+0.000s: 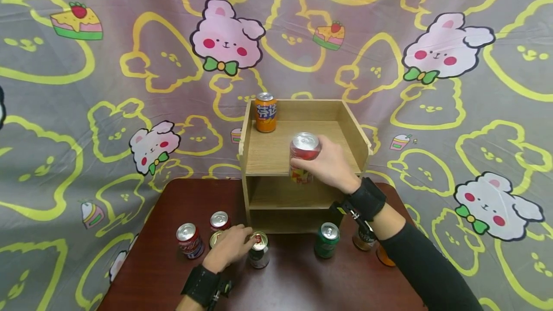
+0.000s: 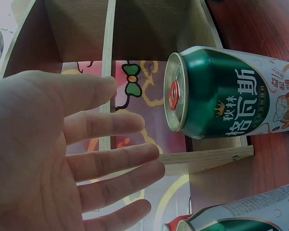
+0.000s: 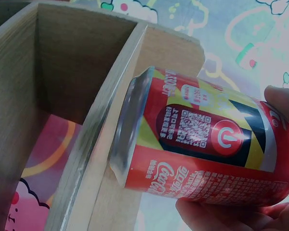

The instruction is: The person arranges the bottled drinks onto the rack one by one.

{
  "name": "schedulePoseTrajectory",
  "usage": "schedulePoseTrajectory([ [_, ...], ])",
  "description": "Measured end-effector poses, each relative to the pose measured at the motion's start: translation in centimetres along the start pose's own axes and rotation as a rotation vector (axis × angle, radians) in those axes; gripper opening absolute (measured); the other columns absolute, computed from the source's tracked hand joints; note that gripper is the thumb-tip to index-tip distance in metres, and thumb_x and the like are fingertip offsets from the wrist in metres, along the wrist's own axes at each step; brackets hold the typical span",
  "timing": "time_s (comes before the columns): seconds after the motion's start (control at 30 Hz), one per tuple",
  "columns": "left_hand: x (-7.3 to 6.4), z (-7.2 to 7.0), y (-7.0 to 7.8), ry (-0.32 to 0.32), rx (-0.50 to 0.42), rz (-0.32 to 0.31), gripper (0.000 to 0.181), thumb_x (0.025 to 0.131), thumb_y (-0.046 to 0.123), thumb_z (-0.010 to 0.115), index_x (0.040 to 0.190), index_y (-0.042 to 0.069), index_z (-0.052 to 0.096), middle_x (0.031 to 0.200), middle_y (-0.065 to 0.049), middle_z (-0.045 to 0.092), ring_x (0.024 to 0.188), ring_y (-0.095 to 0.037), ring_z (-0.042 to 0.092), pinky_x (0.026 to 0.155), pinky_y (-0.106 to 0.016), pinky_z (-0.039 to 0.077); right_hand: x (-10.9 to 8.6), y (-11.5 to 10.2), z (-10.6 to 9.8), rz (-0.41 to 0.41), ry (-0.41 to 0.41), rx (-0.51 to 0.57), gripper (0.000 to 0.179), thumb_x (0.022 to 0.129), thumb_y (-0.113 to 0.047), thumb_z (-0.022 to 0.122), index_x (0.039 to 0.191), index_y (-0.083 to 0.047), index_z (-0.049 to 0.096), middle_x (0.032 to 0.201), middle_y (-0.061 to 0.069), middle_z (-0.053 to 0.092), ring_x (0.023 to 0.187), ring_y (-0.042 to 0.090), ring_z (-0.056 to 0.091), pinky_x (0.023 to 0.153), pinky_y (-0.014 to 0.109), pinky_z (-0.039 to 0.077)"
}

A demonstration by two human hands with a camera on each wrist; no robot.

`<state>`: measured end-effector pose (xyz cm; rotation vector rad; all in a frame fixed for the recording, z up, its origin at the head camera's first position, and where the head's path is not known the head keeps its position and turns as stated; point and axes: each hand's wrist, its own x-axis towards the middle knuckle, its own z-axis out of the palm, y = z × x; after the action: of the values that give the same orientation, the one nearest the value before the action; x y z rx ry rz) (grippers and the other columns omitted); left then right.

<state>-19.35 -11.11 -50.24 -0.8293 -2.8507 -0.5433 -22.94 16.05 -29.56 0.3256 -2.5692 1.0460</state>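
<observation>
My right hand (image 1: 326,162) grips a red Coca-Cola can (image 1: 305,148) in front of the top shelf of a small wooden shelf unit (image 1: 298,155). In the right wrist view the same can (image 3: 207,139) shows its printed side, its metal end close to a shelf edge. My left hand (image 1: 229,248) is low over the table, its fingers spread and holding nothing. Nearest to it is a green and white can (image 2: 231,96), which stands upright with a gap to the fingers. A second such can (image 2: 245,216) is partly seen below it.
An orange can (image 1: 265,114) stands at the top shelf's left. Dark red cans (image 1: 190,241) are on the table (image 1: 151,272) at the left. A green can (image 1: 327,241), a dark can (image 1: 364,240) and another orange can (image 1: 384,256) stand at the right, partly behind my right arm.
</observation>
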Motion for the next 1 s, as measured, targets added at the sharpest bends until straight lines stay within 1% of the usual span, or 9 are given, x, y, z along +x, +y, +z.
schedulePoseTrajectory([
  [0.23,0.1,-0.2,0.0,-0.018,-0.006,-0.009,0.024,0.088,0.025,0.065,0.1,0.005,0.068,0.088,-0.008,0.062,0.081,-0.027,0.062,0.064,-0.042,0.049,1.9,0.6,0.3,0.011,-0.013,0.002,0.071,0.067,-0.048,0.08,0.117,-0.005,0.054,0.101,0.009,0.064,0.089,0.022,0.063,0.073,0.037,0.05],
  [0.4,0.2,-0.2,0.0,0.003,0.01,-0.014,0.02,0.087,0.026,0.065,0.094,0.008,0.068,0.083,-0.005,0.061,0.077,-0.025,0.062,0.061,-0.04,0.047,3.1,1.0,0.3,0.023,-0.04,-0.004,0.071,0.069,-0.047,0.08,0.119,-0.004,0.053,0.104,0.01,0.063,0.091,0.023,0.063,0.076,0.037,0.05],
  [0.5,0.2,-0.2,-0.1,0.008,0.02,-0.014,0.017,0.087,0.026,0.065,0.091,0.009,0.068,0.081,-0.004,0.059,0.076,-0.025,0.061,0.059,-0.039,0.046,3.7,1.3,0.3,0.032,-0.056,0.021,0.072,0.069,-0.046,0.08,0.121,-0.005,0.053,0.106,0.01,0.063,0.093,0.023,0.062,0.078,0.037,0.05],
  [0.63,0.3,-0.1,-0.3,-0.007,0.025,-0.023,0.017,0.088,0.027,0.065,0.09,0.01,0.067,0.08,-0.004,0.058,0.076,-0.025,0.061,0.059,-0.039,0.046,4.5,1.6,0.2,0.037,-0.078,0.061,0.071,0.07,-0.043,0.08,0.123,-0.005,0.053,0.107,0.01,0.063,0.095,0.023,0.062,0.079,0.037,0.049],
  [0.87,0.3,-0.3,-0.3,-0.028,0.0,-0.029,0.021,0.087,0.025,0.065,0.097,0.006,0.068,0.084,-0.007,0.06,0.079,-0.027,0.061,0.063,-0.042,0.047,5.8,2.5,0.3,0.057,-0.113,0.077,0.071,0.072,-0.044,0.079,0.124,-0.005,0.052,0.11,0.009,0.062,0.098,0.023,0.061,0.081,0.038,0.049],
  [1.0,0.2,-0.4,-0.3,-0.037,-0.002,-0.041,0.021,0.088,0.026,0.064,0.097,0.006,0.068,0.085,-0.006,0.06,0.079,-0.027,0.061,0.064,-0.042,0.047,6.3,3.0,0.6,0.06,-0.127,0.084,0.073,0.073,-0.045,0.078,0.126,-0.004,0.049,0.112,0.01,0.061,0.1,0.024,0.059,0.083,0.04,0.048],
])
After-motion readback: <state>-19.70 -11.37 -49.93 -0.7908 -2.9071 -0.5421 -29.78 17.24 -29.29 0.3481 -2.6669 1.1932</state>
